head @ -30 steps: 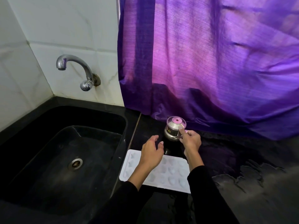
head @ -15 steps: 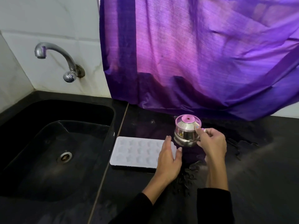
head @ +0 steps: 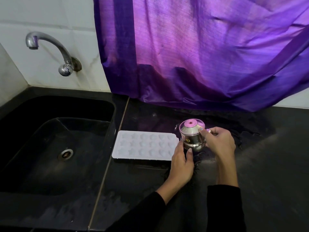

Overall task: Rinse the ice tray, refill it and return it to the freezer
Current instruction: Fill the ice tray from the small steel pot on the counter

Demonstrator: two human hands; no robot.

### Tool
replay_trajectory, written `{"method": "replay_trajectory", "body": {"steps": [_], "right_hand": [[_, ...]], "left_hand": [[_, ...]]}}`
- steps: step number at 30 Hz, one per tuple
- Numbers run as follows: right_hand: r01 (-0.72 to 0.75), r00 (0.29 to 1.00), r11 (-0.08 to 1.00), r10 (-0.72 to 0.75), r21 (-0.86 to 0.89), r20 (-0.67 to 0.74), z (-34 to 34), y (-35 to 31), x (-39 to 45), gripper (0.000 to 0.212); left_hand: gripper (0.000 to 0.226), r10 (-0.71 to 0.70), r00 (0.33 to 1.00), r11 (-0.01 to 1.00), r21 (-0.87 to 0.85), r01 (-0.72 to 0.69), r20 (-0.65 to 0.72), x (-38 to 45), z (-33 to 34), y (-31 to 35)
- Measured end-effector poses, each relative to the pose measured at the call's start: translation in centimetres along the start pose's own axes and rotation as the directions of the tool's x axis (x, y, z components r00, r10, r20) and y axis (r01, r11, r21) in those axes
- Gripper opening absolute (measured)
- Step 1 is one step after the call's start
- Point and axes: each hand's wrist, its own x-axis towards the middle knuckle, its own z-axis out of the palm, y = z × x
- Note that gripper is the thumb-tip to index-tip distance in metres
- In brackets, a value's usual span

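Observation:
A white ice tray with star-shaped cells lies flat on the black counter, just right of the sink. At its right end stands a small shiny steel cup, mouth up. My right hand grips the cup's rim and side from the right. My left hand rests against the cup's lower left side, its fingers over the tray's right edge. Both arms wear black sleeves.
A black sink with a round drain lies to the left, below a curved chrome tap on the white tiled wall. A purple curtain hangs behind the counter, which shows wet patches near the cup.
The cup and my right hand have shifted from behind the tray to its right end. My left hand has slid off the tray's middle to the cup's side.

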Motion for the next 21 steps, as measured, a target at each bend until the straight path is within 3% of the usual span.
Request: {"method": "replay_trajectory", "body": {"steps": [21], "right_hand": [[0.053, 0.999, 0.994, -0.054, -0.100, -0.004, 0.51, -0.66, -1.02, 0.025]], "left_hand": [[0.031, -0.034, 0.999, 0.999, -0.021, 0.034, 0.030, 0.11, -0.52, -0.38]]}}
